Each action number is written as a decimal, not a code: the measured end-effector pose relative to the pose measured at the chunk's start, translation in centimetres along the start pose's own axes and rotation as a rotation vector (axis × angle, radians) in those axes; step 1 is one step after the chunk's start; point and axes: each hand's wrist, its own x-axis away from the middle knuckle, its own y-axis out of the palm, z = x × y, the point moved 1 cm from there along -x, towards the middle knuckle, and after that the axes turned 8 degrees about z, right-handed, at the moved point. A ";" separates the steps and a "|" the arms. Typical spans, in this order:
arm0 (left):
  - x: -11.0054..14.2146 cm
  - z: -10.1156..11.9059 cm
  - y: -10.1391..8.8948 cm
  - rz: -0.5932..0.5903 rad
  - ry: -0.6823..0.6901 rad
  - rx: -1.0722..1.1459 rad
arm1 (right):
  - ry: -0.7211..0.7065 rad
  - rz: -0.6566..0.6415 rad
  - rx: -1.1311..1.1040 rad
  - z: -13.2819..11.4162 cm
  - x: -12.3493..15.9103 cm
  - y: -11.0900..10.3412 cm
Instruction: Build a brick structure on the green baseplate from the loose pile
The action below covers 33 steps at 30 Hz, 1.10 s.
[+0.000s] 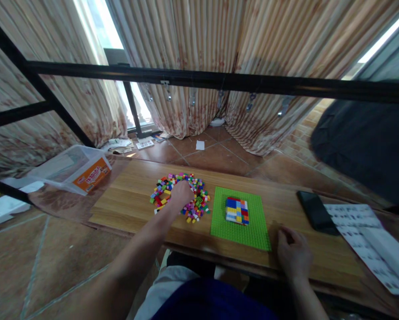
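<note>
My left hand (182, 194) reaches down into a loose pile of small toy bricks (199, 202) of many colours. The back of the hand faces me, and its fingertips are hidden, so I cannot see whether a brick is between them. To the right of the pile lies a green baseplate (221, 226). On it sits a low rectangular block of joined bricks (237, 211) in blue, white, yellow and red. My right hand (294, 251) rests at the table's near edge, right of the baseplate, its fingers curled in with nothing visible in them.
A wooden table (119, 200) carries all this. At its right lie a dark phone (316, 212) and a printed sheet (359, 226). A clear plastic box (76, 166) with an orange label stands beyond the left end. A black metal bar (202, 78) crosses ahead, before curtains (193, 40).
</note>
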 end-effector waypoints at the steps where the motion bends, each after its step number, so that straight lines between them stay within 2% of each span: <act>1: -0.1 0.0 -0.2 -0.012 0.006 -0.005 | -0.006 0.002 0.000 0.0 0.0 0.1; 7: 0.2 -0.6 -0.7 -0.039 0.055 -0.015 | -0.064 0.039 -0.020 -0.2 0.1 0.3; 11: 0.7 -0.8 -0.8 -0.012 0.063 0.005 | -0.091 0.049 -0.013 0.0 0.2 0.6; 16: 2.3 -0.5 -1.8 0.033 0.088 0.057 | -0.099 0.050 -0.007 -0.1 0.3 0.7; 19: 4.4 0.9 -2.0 0.016 0.191 0.215 | -0.112 0.051 -0.019 -0.4 0.4 0.8; 22: 6.8 3.3 -1.1 -0.084 0.339 0.495 | -0.110 0.065 -0.029 -0.7 0.3 0.9; 24: 7.9 4.8 -0.2 -0.151 0.377 0.602 | -0.115 0.071 -0.029 -0.7 0.3 0.9; 28: 8.4 6.6 1.4 -0.166 0.342 0.671 | -0.111 0.075 -0.038 -0.9 0.4 0.9; 33: 8.0 7.5 2.4 -0.123 0.281 0.684 | -0.091 0.068 -0.040 -1.1 0.4 0.9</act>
